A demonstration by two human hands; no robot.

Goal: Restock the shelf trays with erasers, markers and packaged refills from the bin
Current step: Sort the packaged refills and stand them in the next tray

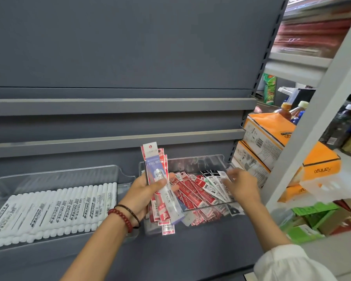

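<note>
The person stands close to a grey shelf with both arms reaching in over its front edge. The left grip holds a bundle of packaged refills upright, fingers curled round the back of the stack and the thumb pressed across its front. The pack on top is white and lilac with a pen refill showing through it, and red-and-white packs are fanned out behind it. The bundle's lower ends hang past the wrist, in front of the near wall of the clear tray that sits toward the right end of the shelf. Inside that tray more refill packs lie slanted and overlapping, mostly red, with a few black-and-white packs at the tray's right side. The right grip is over those, fingers spread and only loosely bent, holding nothing. Its fingertips are down at the black-and-white packs, though the hand is a little blurred, so I cannot tell how firmly they touch. Toward the left end of the shelf a second clear tray holds white markers laid side by side in a neat row, caps toward the front edge. The left wrist wears a red bead bracelet beside a thin dark band, and the right arm has a white sleeve. Past the shelf's right end, orange boxes are stacked, with capped bottles behind them.
</note>
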